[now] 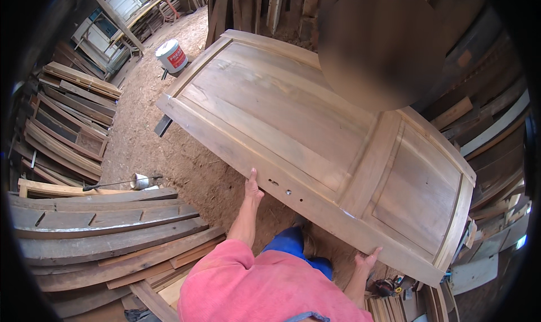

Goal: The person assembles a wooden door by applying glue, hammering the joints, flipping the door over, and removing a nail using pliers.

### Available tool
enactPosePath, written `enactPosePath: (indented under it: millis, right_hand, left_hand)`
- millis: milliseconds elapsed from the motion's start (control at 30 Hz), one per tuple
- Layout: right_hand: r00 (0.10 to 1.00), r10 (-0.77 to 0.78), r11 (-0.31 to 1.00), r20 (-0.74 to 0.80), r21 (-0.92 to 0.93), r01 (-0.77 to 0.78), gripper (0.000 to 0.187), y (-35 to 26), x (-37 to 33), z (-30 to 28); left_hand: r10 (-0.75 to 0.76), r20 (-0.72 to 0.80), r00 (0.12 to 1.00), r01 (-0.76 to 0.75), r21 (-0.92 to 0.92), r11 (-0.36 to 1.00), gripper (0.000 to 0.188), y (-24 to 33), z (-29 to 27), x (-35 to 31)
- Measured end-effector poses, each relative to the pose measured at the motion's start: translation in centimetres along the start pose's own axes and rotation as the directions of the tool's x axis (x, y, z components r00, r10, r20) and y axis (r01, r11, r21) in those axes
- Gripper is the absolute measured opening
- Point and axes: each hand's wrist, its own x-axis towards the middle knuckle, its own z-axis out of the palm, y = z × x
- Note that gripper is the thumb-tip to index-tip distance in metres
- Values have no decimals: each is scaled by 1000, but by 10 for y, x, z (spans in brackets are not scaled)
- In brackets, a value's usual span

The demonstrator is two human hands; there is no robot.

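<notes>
A person's left hand (255,186) and right hand (368,259) grip a panelled wooden door (265,113) by its near edge, fingers mostly hidden beneath.

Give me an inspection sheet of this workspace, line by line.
Surface: brown ground, strewn with dust or shavings; the supports under the door are mostly hidden.
Job's things: wooden door, lying face up, with recessed panels and several small holes along its near rail.
Clutter: stacked boards at left; white bucket near the door's far left end; red-and-black object near the right hand, kind unclear.
Grip: left hand and right hand hold the door's near edge, thumbs uppermost, other fingers partly hidden.
Cables: nothing seen for certain; a thin dark strip at left may be a rod or cord.
Surroundings: upright boards behind; a blurred disc hides part of the upper right.
</notes>
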Motion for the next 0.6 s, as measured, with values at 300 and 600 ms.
enactPosePath:
  millis: [300,600]
  right_hand:
    - [999,25,998,40,59,-28,59,15,-2,-5]
    - [997,-14,995,-73,97,21,56,8,-15,14]
  left_hand:
    - [-102,-18,995,102,-9,995,63,7,-12,10]
    - [-205,2,979,203,121,972,68,14,5,-5]
